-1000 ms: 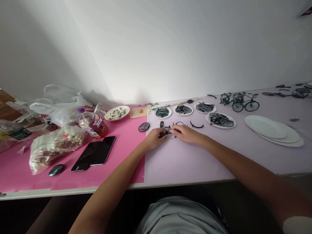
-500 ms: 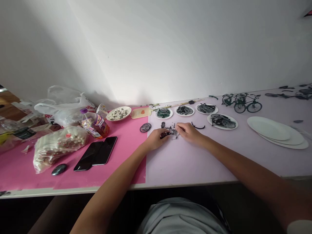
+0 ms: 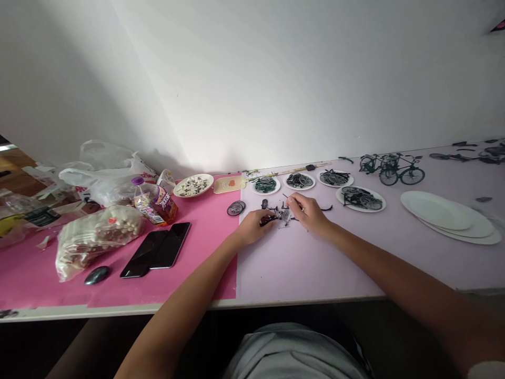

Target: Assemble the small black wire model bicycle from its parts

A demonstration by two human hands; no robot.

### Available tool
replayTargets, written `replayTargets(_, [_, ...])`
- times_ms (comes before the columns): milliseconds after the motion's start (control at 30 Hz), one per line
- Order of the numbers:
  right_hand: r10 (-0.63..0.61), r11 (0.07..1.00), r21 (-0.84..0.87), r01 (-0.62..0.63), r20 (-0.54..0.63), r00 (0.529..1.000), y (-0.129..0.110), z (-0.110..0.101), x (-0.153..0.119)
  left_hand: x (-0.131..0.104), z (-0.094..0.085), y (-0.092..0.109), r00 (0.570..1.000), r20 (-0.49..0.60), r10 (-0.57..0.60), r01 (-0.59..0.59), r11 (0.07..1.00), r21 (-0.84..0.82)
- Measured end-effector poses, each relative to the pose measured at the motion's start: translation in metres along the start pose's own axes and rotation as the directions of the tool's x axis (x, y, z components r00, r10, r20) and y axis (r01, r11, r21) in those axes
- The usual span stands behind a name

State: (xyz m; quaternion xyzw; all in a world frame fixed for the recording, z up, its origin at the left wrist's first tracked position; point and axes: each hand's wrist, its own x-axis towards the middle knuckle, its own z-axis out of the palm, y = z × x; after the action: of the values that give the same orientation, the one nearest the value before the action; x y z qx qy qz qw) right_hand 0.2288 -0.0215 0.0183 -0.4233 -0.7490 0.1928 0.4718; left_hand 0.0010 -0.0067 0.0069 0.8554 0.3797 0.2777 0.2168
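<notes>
My left hand (image 3: 254, 226) rests on the lilac table top, its fingers curled round a small black model bicycle part (image 3: 268, 220). Just right of it, my right hand (image 3: 307, 211) pinches a thin dark rod (image 3: 285, 196) that points up and left. Small grey and black pieces (image 3: 284, 215) lie between both hands, their exact shapes too small to make out. A curved black strip (image 3: 327, 209) lies partly behind my right hand. Left of my left hand are overlapping black spoked wheels (image 3: 235, 208).
White plates of dark parts (image 3: 361, 199) stand behind and right of the hands. Assembled model bicycles (image 3: 401, 169) stand back right, near stacked white plates (image 3: 479, 231). At left are phones (image 3: 169, 247), a mouse (image 3: 97, 275), a bottle (image 3: 155, 202) and a bag of pieces (image 3: 98, 237).
My right hand has drawn slightly right and up from the pieces, and a thin rod now shows in its fingertips. My left hand stays almost in place.
</notes>
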Motion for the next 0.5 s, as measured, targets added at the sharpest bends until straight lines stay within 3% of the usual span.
replayTargets(500, [-0.005,1.000,-0.022,0.005,-0.001,1.000,0.0010,0.0035,0.0008,-0.0002,-0.0007,0.0062,0.996,-0.094,0.000,0.002,1.000,0.027])
